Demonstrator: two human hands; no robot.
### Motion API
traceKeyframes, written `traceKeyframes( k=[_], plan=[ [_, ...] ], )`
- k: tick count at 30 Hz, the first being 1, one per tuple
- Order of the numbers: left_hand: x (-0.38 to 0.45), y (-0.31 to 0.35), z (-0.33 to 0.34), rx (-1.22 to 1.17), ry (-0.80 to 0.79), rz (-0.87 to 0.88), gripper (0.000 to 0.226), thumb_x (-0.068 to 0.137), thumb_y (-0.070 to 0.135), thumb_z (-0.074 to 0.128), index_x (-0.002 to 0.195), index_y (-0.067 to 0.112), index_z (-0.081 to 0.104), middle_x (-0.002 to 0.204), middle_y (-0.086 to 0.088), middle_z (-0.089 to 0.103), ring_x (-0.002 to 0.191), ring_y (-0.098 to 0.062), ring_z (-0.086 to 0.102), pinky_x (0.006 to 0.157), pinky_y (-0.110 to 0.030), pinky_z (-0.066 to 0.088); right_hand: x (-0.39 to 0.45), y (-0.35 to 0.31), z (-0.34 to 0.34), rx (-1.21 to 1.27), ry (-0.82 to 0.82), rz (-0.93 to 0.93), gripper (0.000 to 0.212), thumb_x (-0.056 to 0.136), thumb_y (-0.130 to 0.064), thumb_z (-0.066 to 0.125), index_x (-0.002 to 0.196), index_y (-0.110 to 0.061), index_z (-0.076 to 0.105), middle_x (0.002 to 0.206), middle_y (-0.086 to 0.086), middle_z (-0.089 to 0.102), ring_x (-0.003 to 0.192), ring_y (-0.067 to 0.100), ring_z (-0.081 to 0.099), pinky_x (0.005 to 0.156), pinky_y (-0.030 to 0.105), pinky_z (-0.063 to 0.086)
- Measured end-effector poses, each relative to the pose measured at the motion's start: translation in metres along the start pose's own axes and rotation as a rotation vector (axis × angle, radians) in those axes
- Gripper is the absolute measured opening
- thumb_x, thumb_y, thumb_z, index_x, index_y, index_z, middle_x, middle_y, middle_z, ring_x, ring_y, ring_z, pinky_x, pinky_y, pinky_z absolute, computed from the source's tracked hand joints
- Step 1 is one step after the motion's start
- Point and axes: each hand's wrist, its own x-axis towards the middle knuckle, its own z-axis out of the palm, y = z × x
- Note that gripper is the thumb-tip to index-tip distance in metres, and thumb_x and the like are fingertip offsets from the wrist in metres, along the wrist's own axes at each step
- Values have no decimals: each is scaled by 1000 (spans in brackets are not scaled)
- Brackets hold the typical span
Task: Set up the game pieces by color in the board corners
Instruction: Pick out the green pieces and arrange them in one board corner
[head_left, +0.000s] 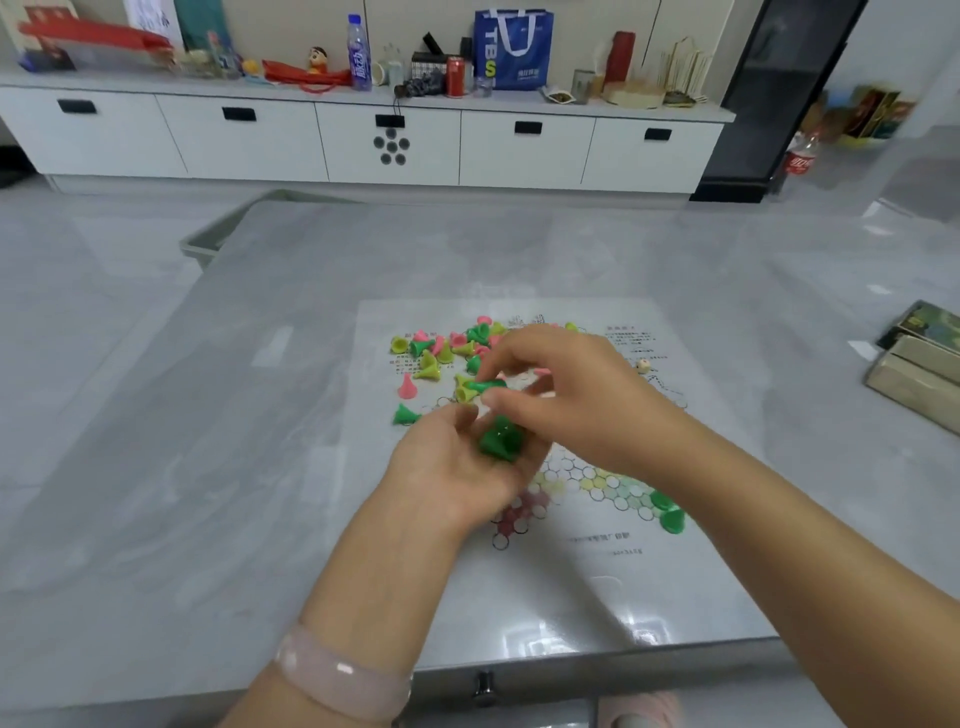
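Sorting green pieces out of the mixed pile, hands over mid-board.

L to R: loose green piece (405, 414) lies by board's left edge; mixed pile (441, 351) of green/yellow/pink cones sits on the far part of the board (597, 571), on the grey surface (208, 415). Left hand (457, 467) palm-up, fingers loosely cupped round a few green pieces (501, 439). Right hand (566, 395) just above it, fingertips pinching one green cone (485, 385). Two green pieces (667, 512) already stand near the board's right point. To do it well, imo: drop the pinched cone into the palm w/o spilling, pick green only, keep palm level, then seat each upright on a green circle.
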Motion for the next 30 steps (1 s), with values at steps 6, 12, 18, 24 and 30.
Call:
traceKeyframes(
  k=[6,12,18,24,30],
  plan=[
    [2,-7,4,181,87,79,18,90,11,40,84,4,55,66,-9,55,58,-15,48,47,-22,42,-38,44,-49,218,483,235,12,84,-19,62,81,-30,62,78,-10,63,73,4,58,65,16,47],
    [8,-11,9,282,81,108,20,88,4,40,100,1,55,83,-13,57,70,-19,53,59,-27,44,-79,113,-32,340,518,522,17,82,-5,59,78,-22,60,81,4,68,81,21,67,83,39,53],
    [13,-15,10,378,78,158,8,90,7,44,91,7,52,67,-5,52,46,-8,42,36,-14,34,-66,125,-35,58,216,336,15,82,-11,63,78,-25,60,84,-10,65,82,6,61,73,19,49],
    [15,-13,9,418,67,211,27,96,34,40,88,13,55,51,5,46,32,-5,31,32,-12,21,-70,137,-33,-28,0,266,9,81,-15,65,80,-24,63,82,-8,62,76,5,54,71,21,46],
    [14,-12,8,451,54,218,34,94,42,40,83,14,56,50,6,43,33,-4,29,33,-13,19,-73,143,-30,56,2,256,13,79,-15,66,77,-27,65,80,-13,61,74,0,52,72,16,45]
  ],
)
